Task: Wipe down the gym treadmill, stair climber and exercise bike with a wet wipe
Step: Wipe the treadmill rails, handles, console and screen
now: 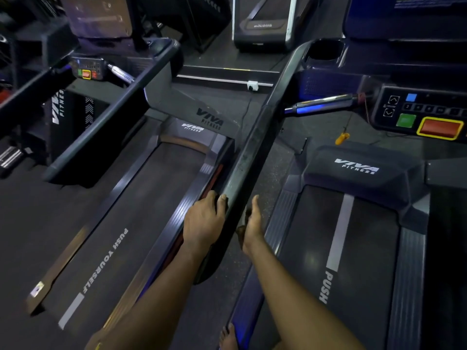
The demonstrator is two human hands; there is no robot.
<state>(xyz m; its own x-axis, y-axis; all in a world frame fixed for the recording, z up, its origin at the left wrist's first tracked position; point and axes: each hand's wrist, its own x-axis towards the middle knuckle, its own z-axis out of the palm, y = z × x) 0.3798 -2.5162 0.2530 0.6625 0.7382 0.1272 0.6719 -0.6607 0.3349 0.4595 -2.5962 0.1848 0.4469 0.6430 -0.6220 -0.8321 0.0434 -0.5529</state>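
Two Viva Fitness treadmills stand side by side, the left treadmill (141,210) and the right treadmill (358,248). A long dark handrail (255,137) runs diagonally between them towards me. My left hand (204,223) grips the rail's near end from the left, thumb on top. My right hand (252,223) lies against the rail's right side, thumb stretched along it, fingers curled under. A small pale patch, apparently the wet wipe (243,216), shows between that palm and the rail. No stair climber or exercise bike can be made out.
The right treadmill's console (424,114) has green and red buttons, and an orange safety clip (341,137) hangs below it. The left treadmill's handrail (106,114) crosses the left side. Another machine (262,29) stands farther back. My bare foot (227,337) is on the floor.
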